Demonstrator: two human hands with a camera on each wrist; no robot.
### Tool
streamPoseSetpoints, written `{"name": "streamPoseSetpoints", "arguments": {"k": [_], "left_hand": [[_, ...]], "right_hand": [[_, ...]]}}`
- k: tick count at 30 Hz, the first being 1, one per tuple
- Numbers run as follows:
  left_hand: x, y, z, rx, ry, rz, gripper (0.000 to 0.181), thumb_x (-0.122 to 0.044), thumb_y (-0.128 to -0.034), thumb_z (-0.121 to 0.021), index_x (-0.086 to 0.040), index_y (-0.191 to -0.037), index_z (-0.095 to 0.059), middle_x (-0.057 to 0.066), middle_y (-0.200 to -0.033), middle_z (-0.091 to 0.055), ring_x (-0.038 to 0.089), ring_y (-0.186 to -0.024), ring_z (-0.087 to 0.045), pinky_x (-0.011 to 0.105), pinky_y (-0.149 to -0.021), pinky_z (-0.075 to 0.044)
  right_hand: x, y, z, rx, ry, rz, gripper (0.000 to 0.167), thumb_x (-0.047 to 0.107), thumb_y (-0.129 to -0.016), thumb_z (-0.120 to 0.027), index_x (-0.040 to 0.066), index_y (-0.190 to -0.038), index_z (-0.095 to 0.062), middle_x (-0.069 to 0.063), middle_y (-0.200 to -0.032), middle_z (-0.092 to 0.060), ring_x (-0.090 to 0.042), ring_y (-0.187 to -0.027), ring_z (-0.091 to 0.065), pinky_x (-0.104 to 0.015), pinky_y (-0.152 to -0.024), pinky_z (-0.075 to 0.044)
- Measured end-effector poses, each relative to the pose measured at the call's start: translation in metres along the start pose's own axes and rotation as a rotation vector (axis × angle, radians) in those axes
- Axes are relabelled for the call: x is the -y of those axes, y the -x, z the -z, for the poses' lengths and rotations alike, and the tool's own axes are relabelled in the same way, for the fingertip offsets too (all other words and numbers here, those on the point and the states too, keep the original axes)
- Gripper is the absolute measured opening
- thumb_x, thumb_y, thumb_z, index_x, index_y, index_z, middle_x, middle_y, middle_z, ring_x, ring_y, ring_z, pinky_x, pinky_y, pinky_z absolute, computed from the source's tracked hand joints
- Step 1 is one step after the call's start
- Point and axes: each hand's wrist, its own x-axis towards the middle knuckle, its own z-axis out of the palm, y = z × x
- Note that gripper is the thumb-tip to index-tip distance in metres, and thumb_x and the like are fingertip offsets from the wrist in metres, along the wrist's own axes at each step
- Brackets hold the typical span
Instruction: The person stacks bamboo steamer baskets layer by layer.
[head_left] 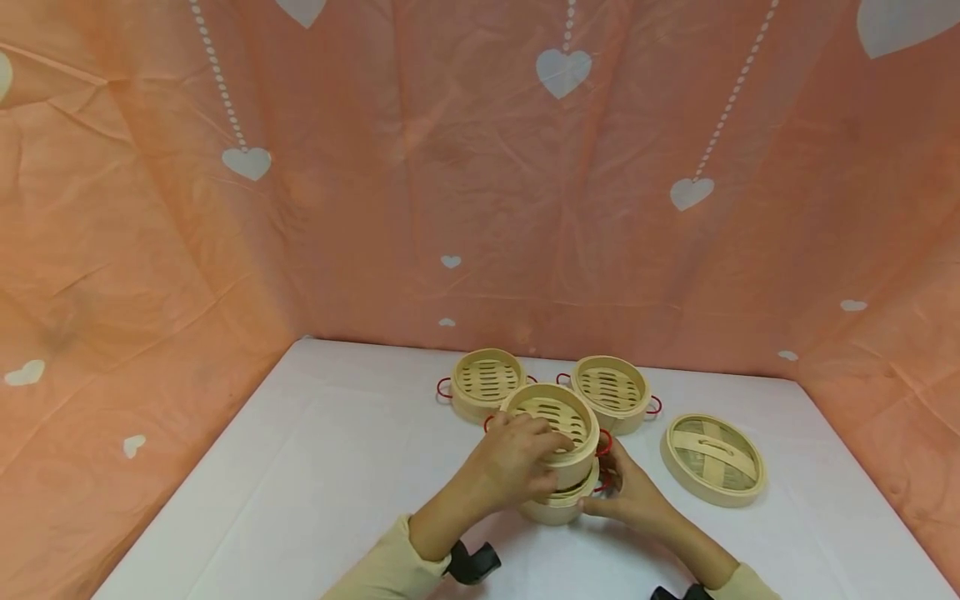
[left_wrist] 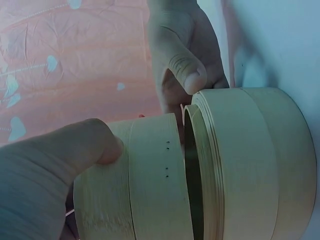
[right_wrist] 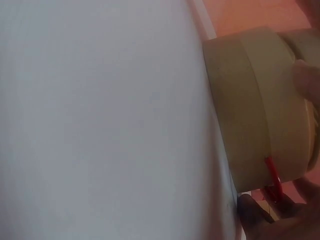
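A bamboo steamer basket with red side handles and a slatted base sits just above another steamer basket. My left hand grips the upper one, fingers over its rim and thumb on its outer wall. In the left wrist view the upper basket tilts against the lower basket, with a gap between their rims. My right hand holds the lower basket at its right side. Its thumb lies by the rim and the other fingers are near the red handle, partly hidden.
Behind the stack, two more steamer baskets stand on the white table, one at the back left and one at the back right. A round woven lid lies to the right. Peach cloth with hearts surrounds the table.
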Motion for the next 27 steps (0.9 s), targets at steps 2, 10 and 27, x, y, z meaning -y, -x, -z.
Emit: {"name": "streamPoseSetpoints", "arguments": {"k": [2, 10, 27], "left_hand": [[-0.0008, -0.0006, -0.0008, 0.003, -0.002, -0.003, 0.035, -0.028, -0.073, -0.072, -0.028, -0.108, -0.069, -0.011, -0.094, -0.064, 0.008, -0.089, -0.059, 0.028, -0.078, -0.038], [-0.0049, -0.0025, -0.0023, 0.026, 0.004, -0.002, 0.034, -0.031, -0.0743, -0.073, -0.029, -0.108, -0.068, -0.011, -0.096, -0.065, 0.008, -0.09, -0.06, 0.028, -0.078, -0.038], [-0.0103, 0.0006, -0.0044, 0.022, -0.016, 0.008, 0.036, -0.033, -0.0735, -0.074, -0.029, -0.108, -0.068, -0.011, -0.094, -0.064, 0.007, -0.09, -0.06, 0.028, -0.079, -0.039]], "right_hand": [[0.0, -0.0001, 0.0002, -0.004, 0.014, -0.008, 0.099, 0.016, -0.069, -0.084, 0.002, -0.146, -0.025, -0.022, -0.139, -0.046, -0.035, -0.124, -0.048, -0.021, -0.096, -0.043], [-0.0015, -0.0004, -0.0007, -0.024, 0.044, -0.017, 0.1, 0.016, -0.067, -0.085, 0.001, -0.146, -0.026, -0.024, -0.132, -0.052, -0.03, -0.116, -0.053, -0.022, -0.091, -0.045], [-0.0032, -0.0003, -0.0005, 0.016, -0.058, 0.007, 0.099, 0.01, -0.069, -0.083, -0.005, -0.145, -0.023, -0.029, -0.139, -0.043, -0.034, -0.122, -0.048, -0.016, -0.095, -0.042]]}}
